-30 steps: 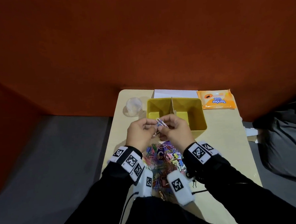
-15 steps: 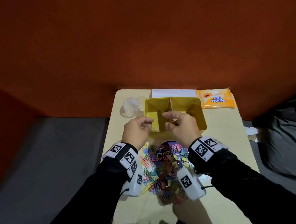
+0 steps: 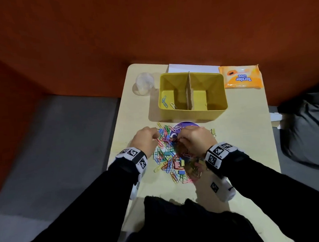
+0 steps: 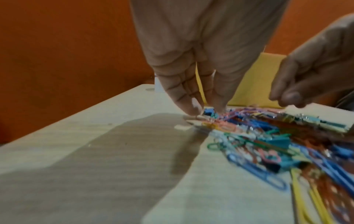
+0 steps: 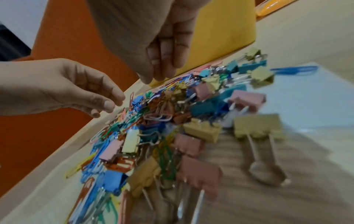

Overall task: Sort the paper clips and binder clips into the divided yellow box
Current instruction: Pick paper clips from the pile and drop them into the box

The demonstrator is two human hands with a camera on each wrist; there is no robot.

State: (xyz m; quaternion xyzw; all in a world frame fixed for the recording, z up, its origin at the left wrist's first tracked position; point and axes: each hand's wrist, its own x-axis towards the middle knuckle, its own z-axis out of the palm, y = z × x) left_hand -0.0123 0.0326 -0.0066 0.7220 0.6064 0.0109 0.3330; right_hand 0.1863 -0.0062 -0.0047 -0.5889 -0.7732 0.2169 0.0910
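Note:
The yellow box stands at the back of the table, split by a cardboard divider. Its left compartment holds a few paper clips; the right one looks bare. A mixed pile of coloured paper clips and binder clips lies in front of the box. My left hand reaches down to the pile's left edge, fingertips touching clips. My right hand hovers over the pile's far right part, fingers pointing down. I see nothing lifted in either hand.
A clear plastic cup stands left of the box and an orange tissue pack right of it. White paper lies behind the box. A purple disc lies under the pile. The table's left edge runs close to my left wrist.
Both hands held a clip up at the box, let go over it, and have come back down to the pile. Clips now lie in the left compartment.

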